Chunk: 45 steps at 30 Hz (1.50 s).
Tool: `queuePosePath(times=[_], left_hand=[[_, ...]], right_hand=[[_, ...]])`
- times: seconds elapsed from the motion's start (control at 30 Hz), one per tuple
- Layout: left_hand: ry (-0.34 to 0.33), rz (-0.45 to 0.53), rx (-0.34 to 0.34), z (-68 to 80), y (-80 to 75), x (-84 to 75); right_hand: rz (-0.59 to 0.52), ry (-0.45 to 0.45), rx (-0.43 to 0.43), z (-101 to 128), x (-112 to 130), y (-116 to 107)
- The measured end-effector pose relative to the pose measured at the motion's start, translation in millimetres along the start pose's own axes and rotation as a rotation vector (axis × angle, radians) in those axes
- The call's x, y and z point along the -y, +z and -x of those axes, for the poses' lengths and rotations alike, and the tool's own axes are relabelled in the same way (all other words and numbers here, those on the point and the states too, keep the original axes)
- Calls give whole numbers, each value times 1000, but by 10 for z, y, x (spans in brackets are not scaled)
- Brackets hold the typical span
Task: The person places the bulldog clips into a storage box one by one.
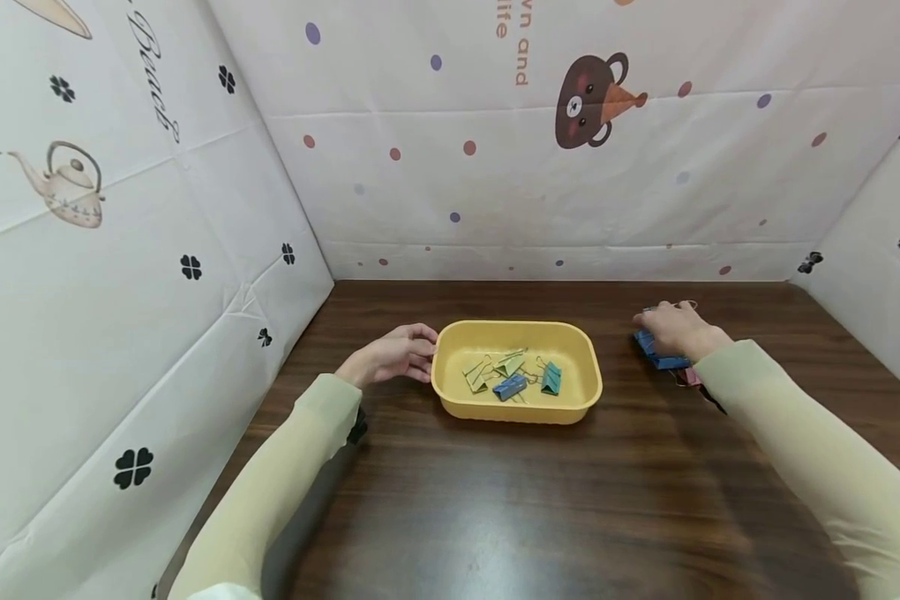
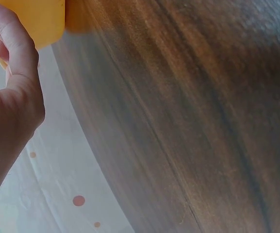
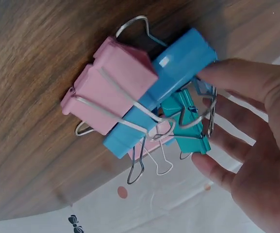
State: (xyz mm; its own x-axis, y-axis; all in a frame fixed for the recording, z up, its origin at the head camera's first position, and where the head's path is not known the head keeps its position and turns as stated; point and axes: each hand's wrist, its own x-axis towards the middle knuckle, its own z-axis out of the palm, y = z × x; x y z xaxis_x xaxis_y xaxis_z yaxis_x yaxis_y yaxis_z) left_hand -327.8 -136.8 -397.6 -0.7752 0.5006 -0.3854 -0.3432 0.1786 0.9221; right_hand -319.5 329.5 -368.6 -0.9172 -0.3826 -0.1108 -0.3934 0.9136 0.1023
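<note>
A yellow plastic basket (image 1: 450,407) holds several small binder clips: a blue one (image 1: 510,387), a teal one (image 1: 551,378) and yellow-green ones (image 1: 510,363). At its left end, my left hand (image 1: 401,354) touches the outer wall with loosely bent fingers. On the right, my right hand (image 1: 675,327) is over a pile of binder clips. The right wrist view shows a large pink clip (image 3: 113,85) and a long blue clip (image 3: 183,60), with a teal clip (image 3: 186,124) beside them. Between thumb and forefinger, that hand pinches a small dark blue clip (image 3: 204,87), partly hidden.
Everything sits on a dark brown wood-grain table (image 1: 450,500). White printed sheets (image 1: 450,183) stand as walls behind and at both sides. Below the right hand, another pink clip (image 1: 688,377) shows beside the sleeve.
</note>
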Motion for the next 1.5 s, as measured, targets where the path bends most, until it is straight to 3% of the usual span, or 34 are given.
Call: queuePosePath(times=[0.3, 0.8, 1.27, 1.5], left_hand=[[2, -2, 1, -17, -2, -17], [2, -6, 1, 1, 3, -5], [1, -2, -7, 16, 14, -15], [-1, 2, -4, 20, 12, -15]], right_hand=[[49, -7, -23, -20, 18, 23], [4, 4, -76, -97, -55, 10], [-117, 23, -147, -163, 20, -82], [-181, 39, -143, -144, 84, -146]])
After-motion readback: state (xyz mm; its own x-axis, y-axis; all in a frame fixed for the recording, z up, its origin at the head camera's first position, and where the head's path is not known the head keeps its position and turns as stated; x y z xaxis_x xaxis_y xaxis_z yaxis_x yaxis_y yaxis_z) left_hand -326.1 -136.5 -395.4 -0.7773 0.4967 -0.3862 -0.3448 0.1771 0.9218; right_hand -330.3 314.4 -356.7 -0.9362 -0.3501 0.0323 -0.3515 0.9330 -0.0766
